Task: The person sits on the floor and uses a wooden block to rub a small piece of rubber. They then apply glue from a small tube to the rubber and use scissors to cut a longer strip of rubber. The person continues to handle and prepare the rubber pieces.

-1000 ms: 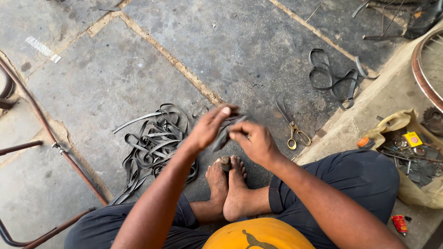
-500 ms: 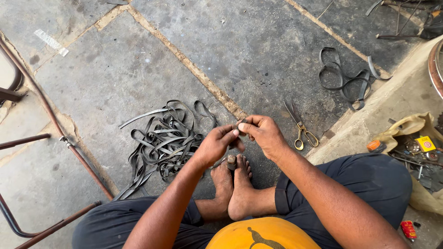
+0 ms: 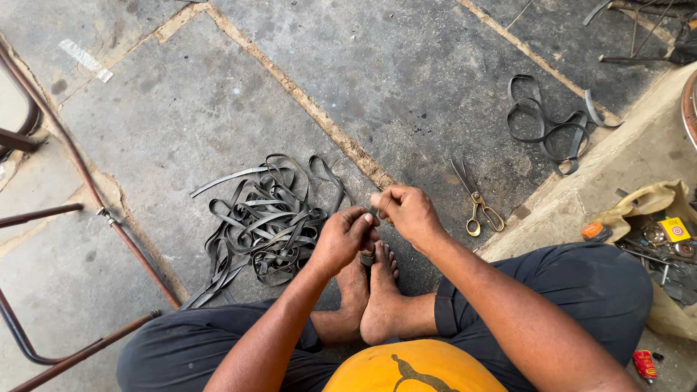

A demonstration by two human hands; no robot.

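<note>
I sit on a stone floor with my bare feet (image 3: 370,290) together in front of me. My left hand (image 3: 341,238) and my right hand (image 3: 406,212) meet just above the toes, both pinching a short dark rubber strip (image 3: 368,255) that hangs down between the big toes. A tangled pile of black rubber strips (image 3: 265,225) lies on the floor just left of my left hand. Scissors (image 3: 475,199) with yellow handles lie on the floor to the right of my right hand.
A second small bundle of rubber strips (image 3: 548,127) lies at the far right by a raised concrete ledge (image 3: 624,167). An open bag of small tools (image 3: 657,232) sits on that ledge. A rusty metal frame (image 3: 87,189) runs along the left side.
Both hands have dropped lower and closer to my feet, and drawn together. The strip now hangs between my toes. The view has shifted slightly.
</note>
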